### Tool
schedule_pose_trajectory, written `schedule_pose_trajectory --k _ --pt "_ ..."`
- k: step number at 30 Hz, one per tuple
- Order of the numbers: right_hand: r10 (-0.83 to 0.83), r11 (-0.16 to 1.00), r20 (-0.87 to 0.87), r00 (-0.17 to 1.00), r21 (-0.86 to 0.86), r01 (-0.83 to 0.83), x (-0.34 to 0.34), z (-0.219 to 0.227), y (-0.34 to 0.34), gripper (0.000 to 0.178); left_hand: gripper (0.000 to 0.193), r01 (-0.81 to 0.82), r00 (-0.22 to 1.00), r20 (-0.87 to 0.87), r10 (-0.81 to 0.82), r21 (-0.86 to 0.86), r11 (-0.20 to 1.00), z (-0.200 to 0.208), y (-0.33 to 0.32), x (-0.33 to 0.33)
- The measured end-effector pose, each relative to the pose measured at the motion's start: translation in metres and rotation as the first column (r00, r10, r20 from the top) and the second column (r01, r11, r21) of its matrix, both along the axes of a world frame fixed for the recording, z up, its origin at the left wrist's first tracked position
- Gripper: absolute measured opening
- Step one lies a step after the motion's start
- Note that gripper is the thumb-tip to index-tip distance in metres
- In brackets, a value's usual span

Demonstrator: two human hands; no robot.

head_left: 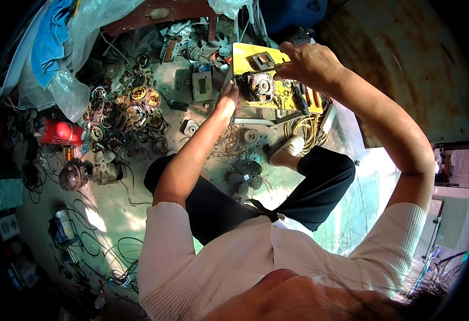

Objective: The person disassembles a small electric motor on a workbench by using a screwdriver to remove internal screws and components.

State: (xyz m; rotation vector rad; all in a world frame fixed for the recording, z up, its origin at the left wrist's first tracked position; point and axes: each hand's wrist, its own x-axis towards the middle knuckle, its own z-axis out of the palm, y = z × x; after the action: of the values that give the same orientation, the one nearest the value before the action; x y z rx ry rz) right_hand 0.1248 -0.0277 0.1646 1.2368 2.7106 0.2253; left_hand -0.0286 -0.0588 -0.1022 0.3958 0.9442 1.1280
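A round motor part (pixel 261 86) with a pale metal centre and dark windings sits on a small yellow table (pixel 241 52). My right hand (pixel 313 63) is closed round a thin rod-like tool (pixel 268 70), which reaches left across the far side of the motor part. Just left of that part, at the table's edge, my left hand (pixel 227 100) has its fingers drawn together; what they grip is too small to make out. Beyond the tool lies a squarish metal core (pixel 261 60). Dark-handled pliers (pixel 300 99) rest at the table's right side.
Several old motor windings (pixel 132 115) are heaped on the floor at left. A beige box (pixel 202 85) stands beside the table. Coiled yellowish hose (pixel 303 128) lies by my foot. Loose cables (pixel 98 241) cross the lower left floor, and a rusty panel (pixel 405 69) rises at right.
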Motion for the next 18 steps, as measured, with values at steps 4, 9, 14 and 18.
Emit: schedule_pose_trajectory --k 4,9,14,18 --pt "0.043 0.997 0.15 0.988 0.056 -0.052 0.003 -0.005 0.006 0.043 0.048 0.005 1.0 -0.003 -0.005 -0.018 1.0 0.004 -0.001 0.001" --pt "0.442 0.873 0.069 0.895 0.195 -0.446 0.011 -0.006 0.006 0.019 0.046 0.008 1.0 -0.013 -0.008 -0.008 1.0 0.002 0.001 0.001" --pt "-0.082 0.983 -0.159 0.984 -0.176 0.054 0.0 -0.001 0.003 0.031 0.044 0.018 1.0 0.003 -0.018 0.017 1.0 0.006 -0.002 0.0" --pt "-0.317 0.856 0.016 0.948 -0.427 0.293 -0.002 -0.001 0.011 0.04 0.042 -0.002 1.0 -0.004 0.002 -0.002 1.0 0.01 -0.002 0.001"
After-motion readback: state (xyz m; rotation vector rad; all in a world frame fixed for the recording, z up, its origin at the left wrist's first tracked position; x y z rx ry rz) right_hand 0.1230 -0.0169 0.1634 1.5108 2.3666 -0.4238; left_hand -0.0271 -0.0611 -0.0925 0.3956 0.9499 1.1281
